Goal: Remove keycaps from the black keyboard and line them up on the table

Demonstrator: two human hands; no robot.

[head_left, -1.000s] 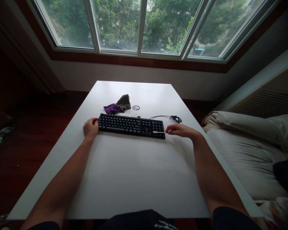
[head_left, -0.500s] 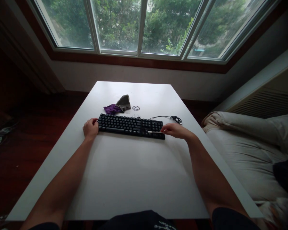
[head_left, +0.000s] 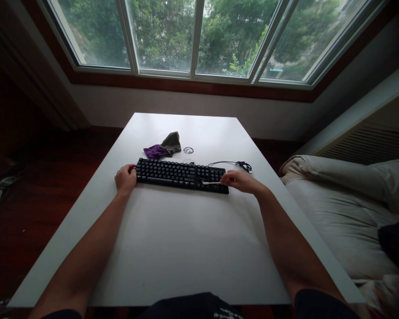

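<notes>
A black keyboard (head_left: 173,173) lies across the middle of the white table (head_left: 186,235). My left hand (head_left: 125,178) grips its left end, fingers curled around the edge. My right hand (head_left: 239,180) is at the keyboard's right end and pinches a thin white swab stick (head_left: 212,183). The stick lies over the lower right keys and points left.
Behind the keyboard lie a purple cloth (head_left: 155,151), a grey cloth (head_left: 172,141) and a small round clear lid (head_left: 188,150). The coiled black cable (head_left: 243,165) sits at the back right. A cushioned seat (head_left: 346,208) stands to the right of the table, windows ahead.
My right hand has slid the swab stick leftward along the lower right keys. My left hand and the keyboard have stayed in place.
</notes>
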